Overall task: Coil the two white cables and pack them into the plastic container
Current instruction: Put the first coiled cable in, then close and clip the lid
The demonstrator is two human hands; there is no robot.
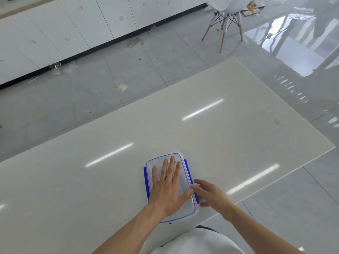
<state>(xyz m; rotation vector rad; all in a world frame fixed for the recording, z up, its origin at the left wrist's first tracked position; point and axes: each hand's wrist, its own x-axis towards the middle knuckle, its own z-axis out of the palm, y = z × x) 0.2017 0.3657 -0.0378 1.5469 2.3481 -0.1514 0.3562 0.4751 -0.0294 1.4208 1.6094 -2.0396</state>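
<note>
The left hand (pixel 167 186) lies flat, fingers spread, on the lid of the plastic container (pixel 194 211), whose long axis runs near-to-far. The right hand (pixel 211 194), fingers loosely apart, touches the blue clip (pixel 196 197) on its right edge.

Head camera looks steeply down, close over the table (pixel 220 134).

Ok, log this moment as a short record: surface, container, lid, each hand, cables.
surface: glossy white table
container: clear plastic container, near the table's near edge
lid: clear lid with blue trim, lying on top of the container
clips: blue clip showing on the left side, another on the right
left hand: left hand flat, palm down on the lid
right hand: right hand at the container's right side, fingers at the blue clip there
cables: none clearly visible; the hand covers most of the lid
</note>
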